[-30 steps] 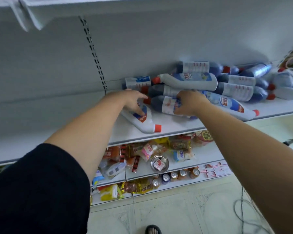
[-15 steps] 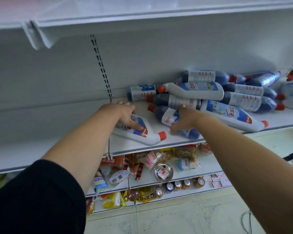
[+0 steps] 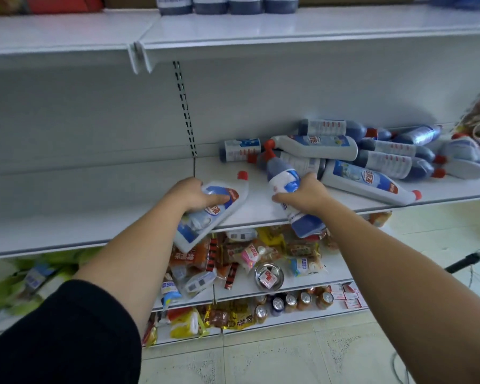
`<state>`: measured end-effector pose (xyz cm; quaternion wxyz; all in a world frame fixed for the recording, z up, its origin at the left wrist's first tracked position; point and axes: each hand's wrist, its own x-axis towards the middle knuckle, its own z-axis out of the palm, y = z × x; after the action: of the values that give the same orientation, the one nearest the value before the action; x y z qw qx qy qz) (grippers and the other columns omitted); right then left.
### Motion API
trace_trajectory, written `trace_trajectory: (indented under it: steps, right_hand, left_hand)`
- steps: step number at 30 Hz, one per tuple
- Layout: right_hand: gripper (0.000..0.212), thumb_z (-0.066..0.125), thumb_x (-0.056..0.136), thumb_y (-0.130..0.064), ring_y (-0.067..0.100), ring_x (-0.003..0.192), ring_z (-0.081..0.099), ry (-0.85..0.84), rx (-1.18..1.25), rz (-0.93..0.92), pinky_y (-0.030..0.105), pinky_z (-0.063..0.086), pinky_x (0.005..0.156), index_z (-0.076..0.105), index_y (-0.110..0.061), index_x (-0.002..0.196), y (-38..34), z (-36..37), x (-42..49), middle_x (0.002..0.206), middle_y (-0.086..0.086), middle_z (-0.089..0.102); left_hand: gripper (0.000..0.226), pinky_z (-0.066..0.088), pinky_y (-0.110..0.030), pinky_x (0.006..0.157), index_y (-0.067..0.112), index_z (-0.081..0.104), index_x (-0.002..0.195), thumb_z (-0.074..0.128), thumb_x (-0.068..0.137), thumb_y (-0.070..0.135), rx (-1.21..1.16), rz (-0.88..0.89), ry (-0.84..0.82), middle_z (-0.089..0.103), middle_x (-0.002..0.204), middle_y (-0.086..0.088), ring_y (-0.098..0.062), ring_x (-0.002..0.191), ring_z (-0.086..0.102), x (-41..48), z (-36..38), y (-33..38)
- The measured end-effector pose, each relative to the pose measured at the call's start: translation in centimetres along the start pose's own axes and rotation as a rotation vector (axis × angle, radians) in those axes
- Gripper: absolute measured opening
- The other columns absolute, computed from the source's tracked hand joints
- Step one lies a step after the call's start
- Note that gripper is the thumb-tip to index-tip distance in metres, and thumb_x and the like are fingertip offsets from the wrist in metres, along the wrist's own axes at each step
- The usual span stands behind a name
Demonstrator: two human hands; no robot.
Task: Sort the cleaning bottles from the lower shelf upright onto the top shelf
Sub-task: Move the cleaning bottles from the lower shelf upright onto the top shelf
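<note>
Fingers (image 3: 219, 199) of the left hand (image 3: 190, 194) are wrapped over a white bottle (image 3: 205, 220), gripping its label side. It lies tilted, red cap toward 1 o'clock, base hanging past the front edge of the lower shelf (image 3: 94, 206) toward 7 o'clock. The right hand (image 3: 306, 196) grasps a blue bottle (image 3: 284, 178) round its middle, cap toward 11 o'clock, base past the shelf edge toward 5 o'clock. At 2 o'clock from the right hand, a pile (image 3: 372, 156) of white and blue bottles lies flat on the same shelf, against the back wall. At 12 o'clock, the top shelf (image 3: 288, 26) bears a row (image 3: 227, 2) of dark bottles standing upright, only their bases in view. At 6 o'clock, lower tiers hold snack packs (image 3: 261, 250) and cans (image 3: 291, 299).
</note>
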<state>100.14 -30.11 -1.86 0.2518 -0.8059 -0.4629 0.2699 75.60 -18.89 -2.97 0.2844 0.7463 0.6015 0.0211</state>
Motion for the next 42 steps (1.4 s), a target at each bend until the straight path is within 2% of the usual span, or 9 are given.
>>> trace_trajectory:
  steps: [3, 7, 11, 16, 21, 28, 33, 37, 42]
  right_hand:
    - [0.082, 0.083, 0.076, -0.043, 0.023, 0.095, 0.061, 0.035, 0.226, 0.045, 0.036, 0.051, 0.076, 0.037, -0.006, 0.133, -0.2, -0.7, -2.4, 0.11, 0.008, 0.058]
    - [0.049, 0.074, 0.085, -0.044, 0.018, 0.074, 0.064, 0.07, 0.487, 0.066, 0.029, 0.049, 0.059, 0.054, -0.011, 0.116, -1.1, -1.6, -6.6, 0.09, 0.006, 0.065]
    - [0.044, 0.059, 0.091, -0.049, 0.022, 0.07, 0.067, 0.098, 0.854, 0.085, 0.036, 0.057, 0.073, 0.062, -0.01, 0.111, -2.2, -2.7, -10.6, 0.088, 0.009, 0.07]
    - [0.032, 0.055, 0.093, -0.046, 0.019, 0.069, 0.068, 0.133, 0.99, -0.014, 0.04, 0.057, 0.084, 0.061, -0.015, 0.099, -3.7, -4.3, -16.6, 0.083, 0.005, 0.071]
    - [0.032, 0.056, 0.092, -0.045, 0.019, 0.066, 0.067, 0.173, 0.962, -0.145, 0.042, 0.056, 0.083, 0.063, -0.015, 0.096, -6.0, -6.7, -22.1, 0.079, 0.004, 0.07]
    - [0.028, 0.057, 0.092, -0.044, 0.024, 0.072, 0.068, 0.261, 0.91, -0.317, 0.047, 0.058, 0.084, 0.065, -0.016, 0.092, -11.0, -10.0, -27.5, 0.08, 0.006, 0.071]
    - [0.015, 0.068, 0.09, -0.032, 0.016, 0.064, 0.07, 0.28, 0.89, -0.462, 0.034, 0.06, 0.066, 0.063, -0.018, 0.094, -14.1, -11.3, -29.7, 0.074, 0.001, 0.071]
    - [0.017, 0.074, 0.086, -0.027, 0.017, 0.074, 0.072, 0.297, 0.787, -0.551, 0.033, 0.062, 0.067, 0.062, -0.021, 0.096, -16.1, -12.1, -29.7, 0.086, 0.002, 0.072]
    - [0.06, 0.082, 0.073, -0.035, 0.022, 0.09, 0.075, 0.291, 0.772, -0.589, 0.038, 0.064, 0.075, 0.058, -0.012, 0.123, -19.1, -12.6, -27.7, 0.108, 0.009, 0.073]
  left_hand:
    - [0.052, 0.056, -0.033, 0.076, 0.018, 0.071, 0.096, 0.076, 0.074, 0.064, -0.316, 0.014, 0.064, 0.074, 0.093, -0.004, -0.022, 0.081, 0.07, -2.5, 0.4, 0.1]
    - [0.041, 0.059, -0.03, 0.073, 0.016, 0.072, 0.09, 0.08, 0.078, 0.054, -0.564, 0.061, 0.112, 0.076, 0.09, -0.005, -0.019, 0.077, 0.073, -7.1, 0.4, 2.2]
    - [0.039, 0.06, -0.034, 0.078, 0.017, 0.072, 0.082, 0.079, 0.077, 0.056, -0.661, 0.156, 0.137, 0.077, 0.089, -0.006, -0.021, 0.077, 0.075, -11.8, 0.1, 4.7]
    - [0.032, 0.059, -0.029, 0.069, 0.018, 0.072, 0.083, 0.079, 0.081, 0.049, -0.788, 0.29, 0.146, 0.078, 0.084, -0.002, -0.016, 0.07, 0.075, -18.6, -0.8, 7.2]
    - [0.028, 0.058, -0.026, 0.063, 0.017, 0.07, 0.083, 0.078, 0.083, 0.043, -0.877, 0.41, 0.168, 0.077, 0.081, -0.002, -0.013, 0.065, 0.073, -24.0, -3.5, 8.7]
    - [0.042, 0.062, -0.044, 0.084, 0.017, 0.072, 0.09, 0.081, 0.074, 0.055, -0.962, 0.511, 0.251, 0.079, 0.085, -0.001, -0.021, 0.08, 0.077, -28.9, -9.0, 9.7]
    - [0.033, 0.062, -0.033, 0.075, 0.019, 0.07, 0.093, 0.081, 0.08, 0.047, -1.02, 0.589, 0.362, 0.078, 0.087, 0.002, -0.014, 0.078, 0.076, -31.7, -12.7, 9.6]
    - [0.035, 0.061, -0.031, 0.072, 0.02, 0.071, 0.091, 0.078, 0.08, 0.052, -0.969, 0.596, 0.458, 0.078, 0.084, 0.004, -0.014, 0.076, 0.076, -32.5, -15.5, 9.1]
    - [0.037, 0.062, -0.031, 0.071, 0.019, 0.07, 0.093, 0.076, 0.081, 0.054, -0.916, 0.605, 0.538, 0.077, 0.086, 0.004, -0.013, 0.073, 0.076, -31.7, -18.5, 8.7]
